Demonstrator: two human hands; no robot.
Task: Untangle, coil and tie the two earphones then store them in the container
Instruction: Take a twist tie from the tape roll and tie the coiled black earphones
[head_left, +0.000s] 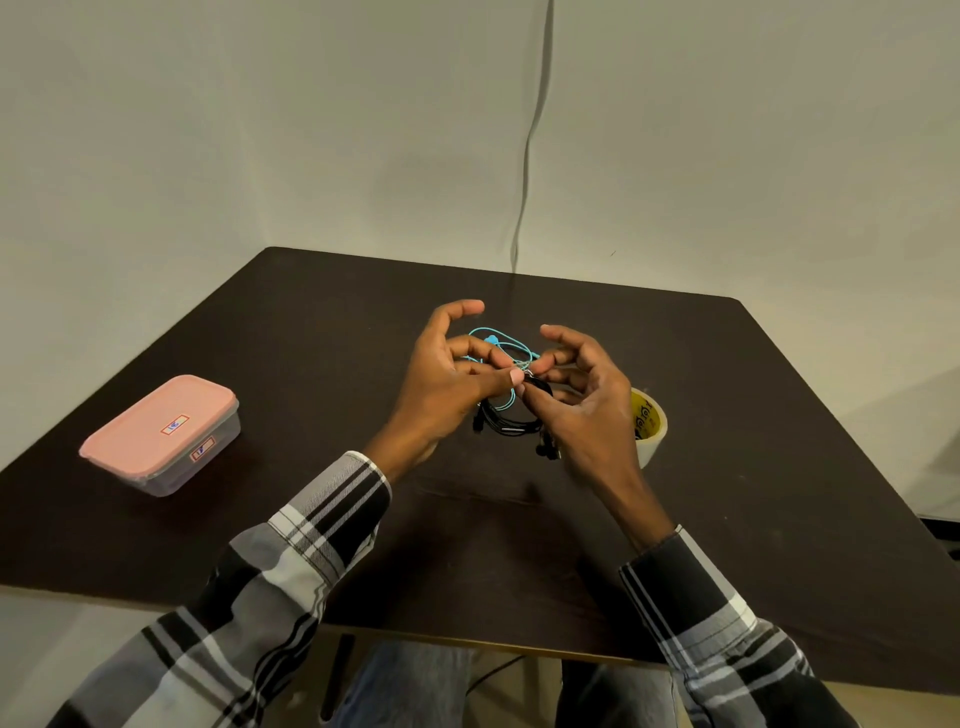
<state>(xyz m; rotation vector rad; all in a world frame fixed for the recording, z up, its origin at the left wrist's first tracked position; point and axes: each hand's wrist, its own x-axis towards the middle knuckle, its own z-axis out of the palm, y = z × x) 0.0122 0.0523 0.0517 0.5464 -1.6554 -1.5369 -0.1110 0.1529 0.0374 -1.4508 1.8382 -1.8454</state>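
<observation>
A black earphone (506, 423) and a light blue earphone (496, 339) hang together in a tangle above the middle of the dark table (322, 332). My left hand (447, 387) pinches the cords between thumb and fingers. My right hand (584, 400) pinches the same tangle from the right, thumb tip close to the left thumb. The black loops and earbuds dangle below both hands; the blue loop rises behind the fingers. The container (161, 436), a clear box with a pink lid, sits closed at the left of the table.
A roll of clear tape (649, 423) with a yellow core stands on the table just right of my right hand. A dark cable (530, 156) runs down the wall behind the table. My legs show below the near table edge.
</observation>
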